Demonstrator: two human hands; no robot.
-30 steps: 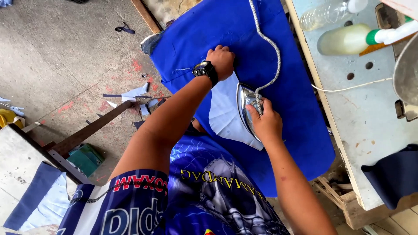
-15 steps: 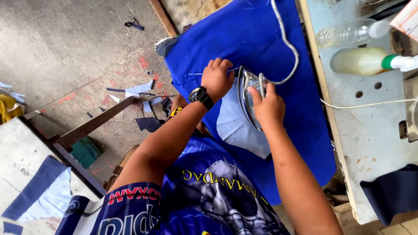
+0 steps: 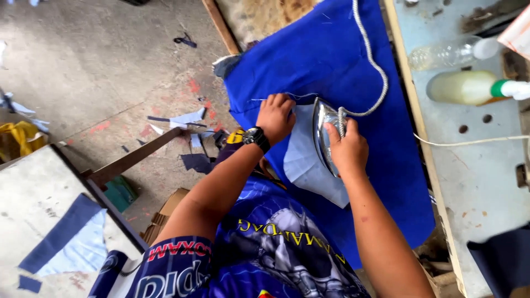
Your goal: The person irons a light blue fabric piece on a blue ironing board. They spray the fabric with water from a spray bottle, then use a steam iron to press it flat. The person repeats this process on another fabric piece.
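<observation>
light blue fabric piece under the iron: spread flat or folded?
Spread flat. The light blue fabric piece lies open on the blue ironing cover, left hand pressing its top edge, right hand holding the iron on it.

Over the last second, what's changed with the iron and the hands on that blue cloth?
The right hand has slid the iron up the pale fabric piece, away from the person, until it lies beside the left hand. The left hand's fingers have spread flat on the piece's top edge. Unchanged: right-hand grip on the iron, the blue cloth, the bottles.
</observation>
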